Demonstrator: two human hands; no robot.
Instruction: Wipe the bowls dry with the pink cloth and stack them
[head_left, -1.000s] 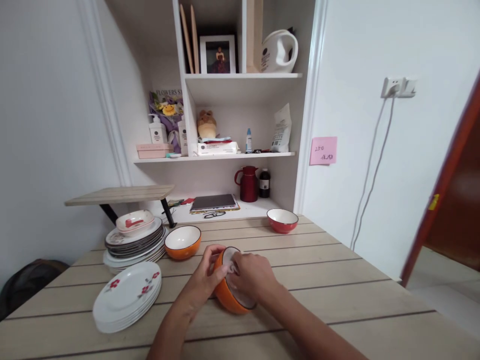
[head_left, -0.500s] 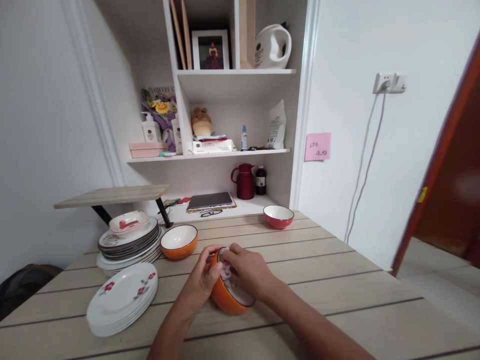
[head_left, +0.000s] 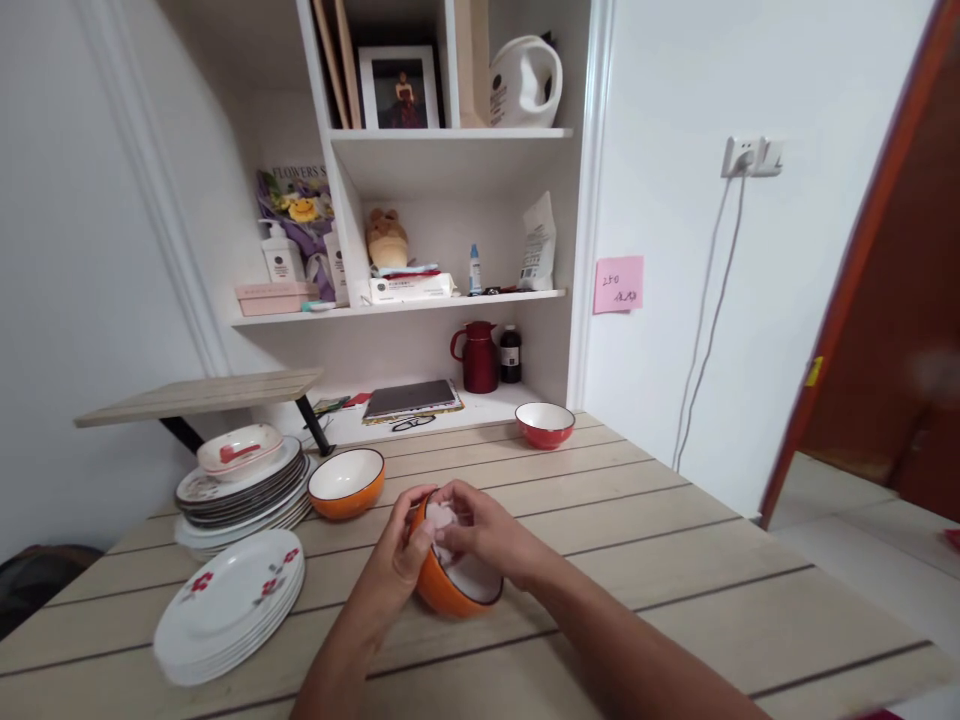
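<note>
An orange bowl [head_left: 450, 592] with a white inside rests tilted on the wooden table [head_left: 675, 560]. My left hand [head_left: 397, 560] wraps round its left rim and holds it. My right hand [head_left: 491, 530] reaches into the bowl, fingers pinched on a small pale cloth or tissue [head_left: 442, 520] pressed against the upper inner wall. A second orange bowl [head_left: 346, 484] stands upright just behind and to the left.
A stack of flowered white plates [head_left: 229, 615] lies at the left, a taller stack of dark-rimmed plates [head_left: 240, 495] with a small dish on top behind it. A red bowl [head_left: 544, 424] sits near the shelf unit [head_left: 450, 140]. The table edge runs along the right.
The view has drifted right, so everything sits further left in frame. My right hand has shifted the cloth up toward the bowl's far rim; the left hand keeps its hold.
</note>
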